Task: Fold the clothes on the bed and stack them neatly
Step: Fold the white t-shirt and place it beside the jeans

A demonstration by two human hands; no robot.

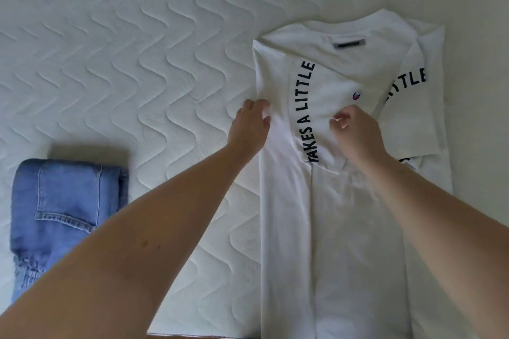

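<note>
Now I fold the white T-shirt (344,201): left grip (252,124) and right grip (355,132) pinch its folded sleeve; next, smooth it, fold hem upward.

Matt white cotton-like t-shirt (344,201), faded blue denim jeans (66,206), quilted white cloth mattress cover (137,63)

Brightness: the scene is evenly and softly lit, with a cool, slightly greenish cast.
Shadows: a soft shadow is cast above the folded jeans (68,206); faint ones are seen under the forearms on the white T-shirt (344,201).
Glare: none is seen; detail on the shirt is partly washed out.
Sharpness: the printed lettering is rendered crisply; the fingers are slightly smeared.
Distortion: wide-angle stretching is noted at the edges, where the forearms are enlarged.
</note>
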